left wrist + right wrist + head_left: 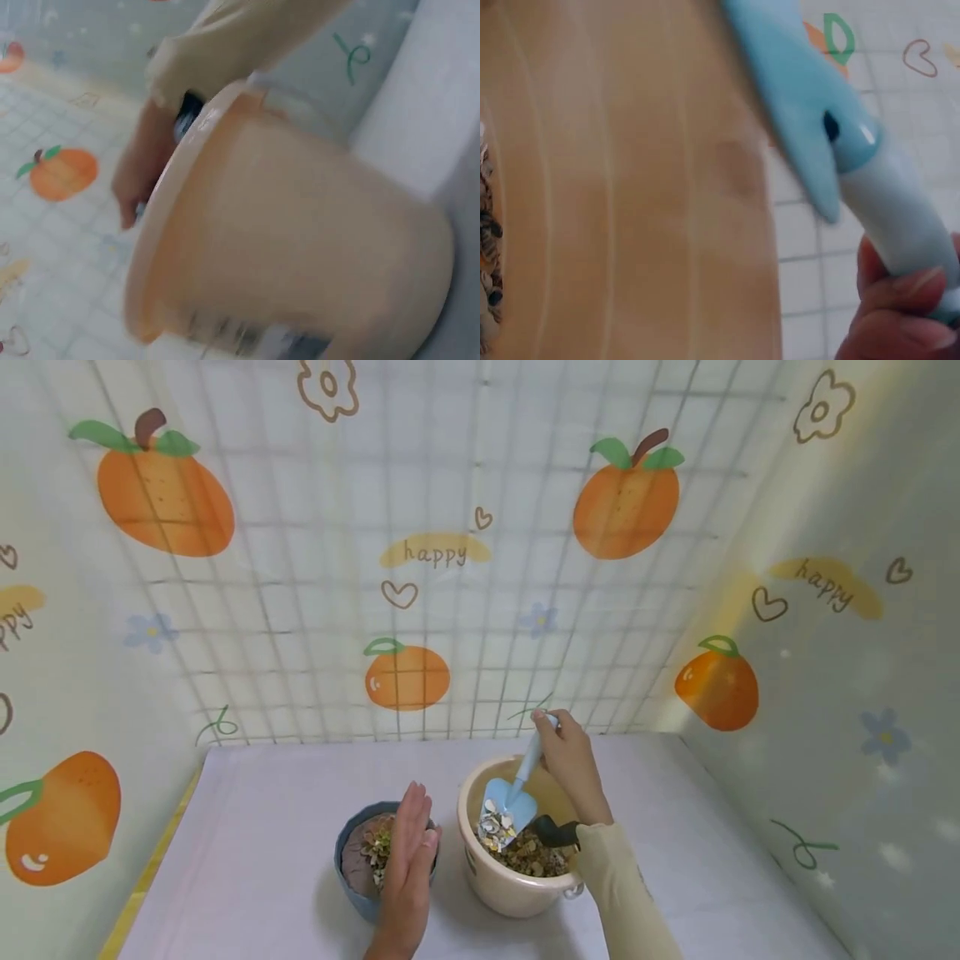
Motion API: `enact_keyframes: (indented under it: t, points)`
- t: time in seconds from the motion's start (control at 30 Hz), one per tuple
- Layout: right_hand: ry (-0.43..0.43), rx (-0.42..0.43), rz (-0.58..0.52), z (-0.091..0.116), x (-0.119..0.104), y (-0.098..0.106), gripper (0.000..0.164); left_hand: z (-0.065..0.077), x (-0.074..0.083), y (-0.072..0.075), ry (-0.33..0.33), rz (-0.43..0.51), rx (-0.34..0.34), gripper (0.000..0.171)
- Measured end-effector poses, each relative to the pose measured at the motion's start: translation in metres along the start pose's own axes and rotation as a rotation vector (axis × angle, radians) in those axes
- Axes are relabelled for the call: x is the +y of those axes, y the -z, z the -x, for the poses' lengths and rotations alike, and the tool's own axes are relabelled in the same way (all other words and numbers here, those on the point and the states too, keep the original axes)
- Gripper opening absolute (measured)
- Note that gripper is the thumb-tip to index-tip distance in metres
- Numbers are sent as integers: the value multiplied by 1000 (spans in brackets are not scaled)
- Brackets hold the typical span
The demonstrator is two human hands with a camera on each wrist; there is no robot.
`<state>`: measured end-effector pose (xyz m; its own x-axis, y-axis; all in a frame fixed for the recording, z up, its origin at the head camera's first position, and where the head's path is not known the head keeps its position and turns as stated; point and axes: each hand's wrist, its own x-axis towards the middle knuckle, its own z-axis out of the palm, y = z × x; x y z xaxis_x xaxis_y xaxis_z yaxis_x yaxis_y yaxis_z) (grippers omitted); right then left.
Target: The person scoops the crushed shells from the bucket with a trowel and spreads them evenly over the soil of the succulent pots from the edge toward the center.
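Note:
My right hand (573, 764) grips the handle of a light blue trowel (529, 760) over a cream bucket (517, 893). Small mixed pebbles (495, 828) lie on the trowel's blade, which tilts down into the bucket. In the right wrist view the fingers (900, 322) curl round the pale handle. Loose gravelly material (536, 858) covers the bucket's bottom. With fingers straight and together, my left hand (408, 860) stands upright at the right side of a blue pot (366, 906). It hides part of the pot and of the succulent (377, 842) inside.
A white cloth (262, 827) covers the table under the pot and bucket. Behind it rises a wire grid (300, 635) with a printed orange-pattern curtain, which also closes both sides. A black camera mount (555, 832) sits at my right wrist, close to the bucket's rim.

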<state>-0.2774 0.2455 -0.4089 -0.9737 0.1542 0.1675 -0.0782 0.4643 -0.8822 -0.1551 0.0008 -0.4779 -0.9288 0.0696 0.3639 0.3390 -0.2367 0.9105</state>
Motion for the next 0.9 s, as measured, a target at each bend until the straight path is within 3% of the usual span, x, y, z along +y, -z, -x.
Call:
enact_keyframes:
  t: [0.17, 0.4, 0.6, 0.9]
  points:
    - [1, -8, -53, 1, -4, 1, 52, -2, 3, 32, -112, -89, 111, 52]
    - [4, -41, -75, 0, -13, -3, 44, -5, -1, 67, -137, -207, 314, 45]
    - [-27, -61, -67, -5, -12, -6, 45, -7, -15, 84, -46, -276, 411, 44]
    - [40, -125, -138, 1, -29, -31, 43, -7, -36, 91, 22, -260, 416, 40]
